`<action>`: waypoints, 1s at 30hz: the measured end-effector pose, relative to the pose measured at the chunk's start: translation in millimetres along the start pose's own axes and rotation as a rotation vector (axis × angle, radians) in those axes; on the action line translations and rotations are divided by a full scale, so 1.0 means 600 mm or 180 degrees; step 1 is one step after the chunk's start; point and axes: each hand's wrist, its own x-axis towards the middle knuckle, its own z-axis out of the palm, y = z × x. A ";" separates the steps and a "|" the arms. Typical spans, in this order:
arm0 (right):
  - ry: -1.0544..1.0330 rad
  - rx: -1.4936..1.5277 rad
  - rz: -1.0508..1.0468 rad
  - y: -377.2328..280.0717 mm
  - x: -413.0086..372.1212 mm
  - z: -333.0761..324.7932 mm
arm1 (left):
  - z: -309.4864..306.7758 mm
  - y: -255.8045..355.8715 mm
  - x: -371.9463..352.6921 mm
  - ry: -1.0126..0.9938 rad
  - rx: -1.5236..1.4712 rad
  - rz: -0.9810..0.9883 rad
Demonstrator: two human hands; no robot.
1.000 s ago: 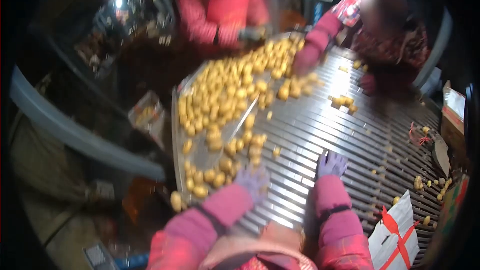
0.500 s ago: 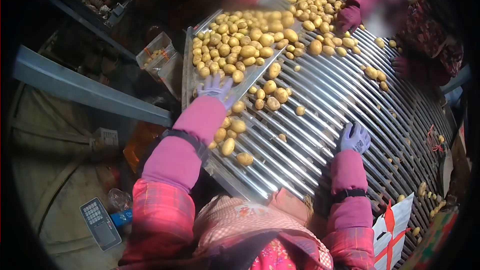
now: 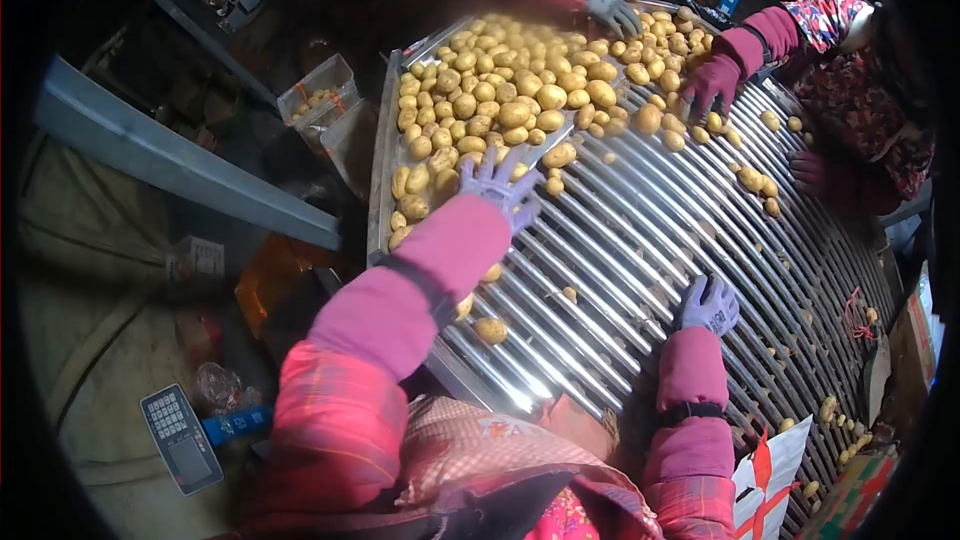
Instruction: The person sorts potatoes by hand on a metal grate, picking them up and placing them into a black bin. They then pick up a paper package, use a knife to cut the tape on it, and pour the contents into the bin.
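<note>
Many yellow potatoes (image 3: 515,112) are heaped on a metal tray (image 3: 384,155) at the upper left of the metal roller table (image 3: 600,230). My left hand (image 3: 500,185), in a light purple glove, has its fingers spread at the heap's lower edge, beside some potatoes. On the rollers to the right, my right hand (image 3: 710,304) rests in a matching glove with fingers apart and nothing in it. A few potatoes lie near my left forearm, one of them (image 3: 490,330) in front of it on the rollers.
A co-worker's grey-gloved hand (image 3: 614,14) touches the heap's far edge. Another co-worker's maroon-gloved hand (image 3: 712,85) is over potatoes at the upper right. A grey metal beam (image 3: 190,160) and a scale (image 3: 182,438) are at left, a white bag (image 3: 770,480) at lower right.
My left hand has moved right and slightly forward, and potatoes near it have shifted up towards the heap. My right hand stays in place. The co-worker's maroon-gloved hand has reached over the rollers.
</note>
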 end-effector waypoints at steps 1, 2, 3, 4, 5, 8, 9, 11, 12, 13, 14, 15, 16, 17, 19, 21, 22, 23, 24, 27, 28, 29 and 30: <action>0.0040 0.0015 -0.0034 0.004 -0.001 0.005 | -0.039 0.005 -0.032 -0.0193 0.0141 0.0665; 0.0071 0.0016 -0.0082 0.008 -0.005 0.006 | -0.073 0.022 -0.068 -0.0392 0.0258 0.1321; 0.0055 -0.0088 0.0010 0.001 -0.005 0.002 | -0.048 0.047 -0.096 -0.0601 -0.0093 0.1299; 0.0200 -0.0023 -0.0084 0.012 -0.004 0.018 | -0.015 0.067 -0.130 -0.0835 -0.0451 0.1250; 0.0097 -0.0048 -0.0038 0.008 -0.005 0.016 | 0.007 0.066 -0.176 -0.0912 -0.0485 0.1195; 0.0109 -0.0207 -0.0058 0.018 -0.001 0.018 | 0.041 0.043 -0.243 -0.0565 -0.0950 0.1447; 0.0054 -0.0150 -0.0083 0.015 0.001 0.013 | 0.040 0.023 -0.248 -0.0636 -0.0673 0.1224; -0.0010 -0.0082 -0.0114 0.014 -0.001 0.012 | 0.008 -0.006 -0.241 -0.0821 -0.0424 0.0860; 0.0021 -0.0135 -0.0102 0.019 0.000 0.018 | 0.009 -0.012 -0.250 -0.0811 -0.0418 0.0848; 0.0065 -0.0181 -0.0089 0.020 0.001 0.023 | 0.013 -0.016 -0.262 -0.0535 -0.0214 0.0785; 0.0051 -0.0096 -0.0080 0.022 0.001 0.025 | 0.014 -0.016 -0.271 -0.0243 -0.0008 0.0730; 0.0155 -0.0058 -0.0085 0.018 -0.001 0.024 | 0.013 -0.012 -0.273 -0.0261 -0.0090 0.0663; 0.0311 -0.0021 -0.0039 0.011 -0.003 0.021 | 0.017 -0.006 -0.282 -0.0239 -0.0099 0.0540; 0.0366 -0.0047 -0.0144 0.010 -0.008 0.020 | 0.023 -0.003 -0.285 -0.0153 -0.0090 0.0487; 0.0431 0.0004 -0.0077 -0.004 -0.009 0.000 | 0.035 -0.008 -0.279 -0.0057 -0.0405 0.0446; 0.0336 0.0176 0.0027 -0.013 -0.010 -0.016 | 0.028 0.000 -0.277 -0.0101 -0.0295 0.0338; 0.0256 0.0275 -0.0004 -0.009 -0.012 -0.015 | 0.016 0.003 -0.273 -0.0220 -0.0320 0.0358; 0.0345 0.0333 -0.0026 -0.008 -0.010 -0.014 | 0.010 0.004 -0.269 -0.0378 -0.0354 0.0319; 0.0392 0.0396 -0.0080 -0.009 -0.009 -0.011 | 0.011 0.003 -0.265 -0.0352 -0.0333 0.0349; 0.0186 0.0394 -0.0065 -0.003 -0.010 -0.010 | 0.022 0.000 -0.275 -0.0364 -0.0251 0.0319; 0.0120 0.0375 -0.0049 -0.001 -0.010 -0.010 | 0.023 -0.001 -0.276 -0.0370 -0.0250 0.0320; 0.0045 0.0363 -0.0004 -0.003 -0.009 -0.014 | 0.024 -0.001 -0.275 -0.0388 -0.0251 0.0315; 0.0054 0.0364 0.0000 -0.004 -0.010 -0.015 | 0.023 -0.001 -0.273 -0.0404 -0.0252 0.0310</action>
